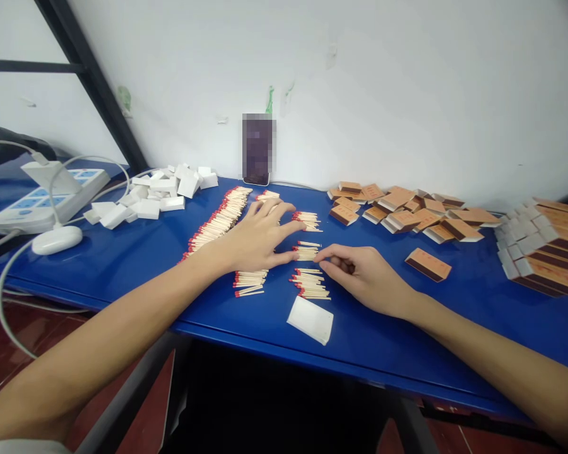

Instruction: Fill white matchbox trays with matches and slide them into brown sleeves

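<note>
My left hand (258,236) is spread palm down over the matches, its thumb tip at the red heads of a small middle group of matches (307,252). Its index finger reaches to another small group (307,219) behind. At the pale ends of the middle group is my right hand (360,271), its thumb and index finger nearly together and the other fingers curled; anything between the tips is too small to make out. Nearer the front lie a third group (308,284) and a white matchbox tray (311,320). A long row of matches (218,221) runs left of my left hand, partly covered by it.
White matchbox trays (156,192) are heaped at the back left, beside a power strip (42,198) with cables. Orange matchbox sleeves (407,211) lie at the back right, near stacked matchboxes (544,246). A phone (259,151) leans against the wall.
</note>
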A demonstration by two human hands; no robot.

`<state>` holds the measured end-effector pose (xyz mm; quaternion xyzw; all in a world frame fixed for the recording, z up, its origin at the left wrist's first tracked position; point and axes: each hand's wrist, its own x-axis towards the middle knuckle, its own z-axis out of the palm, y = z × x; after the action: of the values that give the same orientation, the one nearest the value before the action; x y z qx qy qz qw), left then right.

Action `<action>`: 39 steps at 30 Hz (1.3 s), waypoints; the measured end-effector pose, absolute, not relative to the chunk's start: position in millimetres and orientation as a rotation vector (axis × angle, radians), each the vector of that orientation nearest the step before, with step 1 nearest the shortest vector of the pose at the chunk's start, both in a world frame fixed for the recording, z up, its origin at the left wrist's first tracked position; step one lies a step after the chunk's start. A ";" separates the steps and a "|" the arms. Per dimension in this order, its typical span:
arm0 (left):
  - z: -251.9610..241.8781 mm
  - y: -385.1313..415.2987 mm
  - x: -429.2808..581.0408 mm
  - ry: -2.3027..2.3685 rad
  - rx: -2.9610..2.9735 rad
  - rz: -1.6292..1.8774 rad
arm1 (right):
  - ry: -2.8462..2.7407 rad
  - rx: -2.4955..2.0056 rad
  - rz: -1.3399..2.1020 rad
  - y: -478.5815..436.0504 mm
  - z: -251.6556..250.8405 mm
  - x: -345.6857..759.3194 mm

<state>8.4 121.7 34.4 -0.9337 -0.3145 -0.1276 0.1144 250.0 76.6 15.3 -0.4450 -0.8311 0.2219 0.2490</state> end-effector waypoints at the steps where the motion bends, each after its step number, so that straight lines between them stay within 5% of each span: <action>1: 34.7 121.6 8.4 -0.922 -2.740 -0.375 | -2.266 -1.217 0.576 76.8 15.2 250.0; 39: 33.0 121.9 12.0 -0.956 -2.700 -0.365 | -2.293 -1.219 0.560 76.8 14.9 250.3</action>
<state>12.0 121.9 33.0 -0.9276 -0.3283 -0.1254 0.1266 250.3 76.8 14.9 -0.4456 -0.8379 0.2046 0.2399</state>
